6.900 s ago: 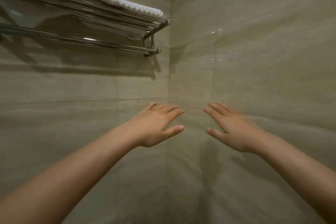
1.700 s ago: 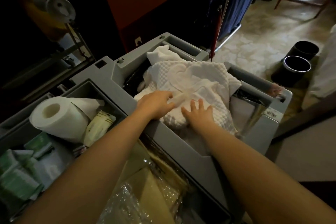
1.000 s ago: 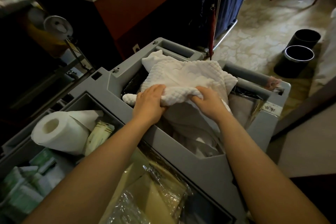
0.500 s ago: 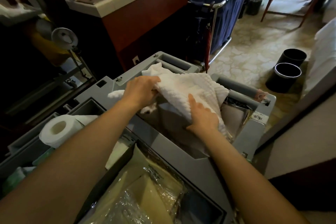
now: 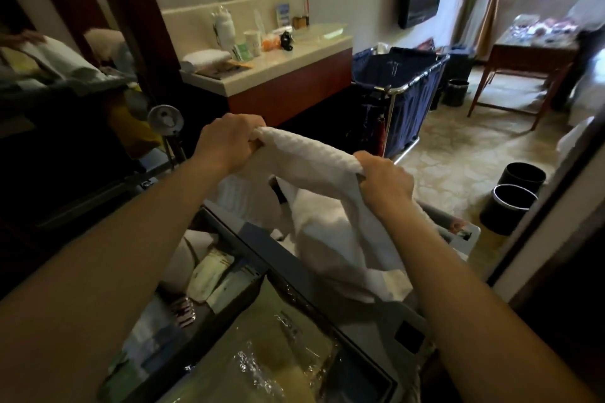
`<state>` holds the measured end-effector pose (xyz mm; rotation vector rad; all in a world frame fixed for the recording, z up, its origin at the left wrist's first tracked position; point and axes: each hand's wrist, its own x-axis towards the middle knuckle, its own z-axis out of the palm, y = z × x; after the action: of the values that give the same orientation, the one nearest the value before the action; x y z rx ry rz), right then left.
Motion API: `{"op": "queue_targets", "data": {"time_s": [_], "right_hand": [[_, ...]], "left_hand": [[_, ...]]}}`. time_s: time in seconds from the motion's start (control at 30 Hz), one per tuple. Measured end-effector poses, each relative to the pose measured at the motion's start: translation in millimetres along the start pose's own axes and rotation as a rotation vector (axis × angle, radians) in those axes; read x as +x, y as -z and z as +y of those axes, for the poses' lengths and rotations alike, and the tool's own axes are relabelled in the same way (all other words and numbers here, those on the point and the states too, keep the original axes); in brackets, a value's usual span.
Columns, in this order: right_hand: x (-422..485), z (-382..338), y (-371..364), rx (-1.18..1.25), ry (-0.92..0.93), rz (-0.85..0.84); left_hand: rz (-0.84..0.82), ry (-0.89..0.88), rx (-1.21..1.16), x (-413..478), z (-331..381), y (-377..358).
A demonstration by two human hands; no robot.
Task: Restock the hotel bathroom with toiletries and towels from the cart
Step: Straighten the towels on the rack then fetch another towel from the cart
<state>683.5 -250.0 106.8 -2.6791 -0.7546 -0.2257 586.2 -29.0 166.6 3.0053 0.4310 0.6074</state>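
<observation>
White towel is showing a rough, waffle-textured cloth; cart is presenting matt grey plastic; near wrapping is glinting as glossy clear film; far hamper is hanging blue cloth from a shiny metal frame.

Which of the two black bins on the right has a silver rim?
The nearer bin; the bin behind it is plain black all over.

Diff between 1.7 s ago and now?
The left hand and right hand, earlier resting on the white towel, now grip its top edge and have lifted it up; its lower end hangs into the cart. Cart and black bins stayed put.
</observation>
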Motion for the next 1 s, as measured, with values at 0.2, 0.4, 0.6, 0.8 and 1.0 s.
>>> {"op": "queue_targets", "data": {"time_s": [0.2, 0.4, 0.6, 0.8, 1.0], "right_hand": [[-5, -42, 84, -0.084, 0.200, 0.107], [-36, -86, 149, -0.138, 0.314, 0.072], [-77, -116, 185, -0.049, 0.400, -0.022], [-106, -138, 195, 0.071, 0.495, -0.087], [-132, -151, 207, 0.146, 0.645, -0.063]], "left_hand": [[0.148, 0.055, 0.007, -36, -12, 83], [0.171, 0.053, -0.008, -91, -23, 153], [0.160, 0.042, 0.023, -149, -32, 203], [0.227, 0.172, 0.076, -211, -19, 242], [0.277, 0.326, 0.149, -268, 6, 270]]}}
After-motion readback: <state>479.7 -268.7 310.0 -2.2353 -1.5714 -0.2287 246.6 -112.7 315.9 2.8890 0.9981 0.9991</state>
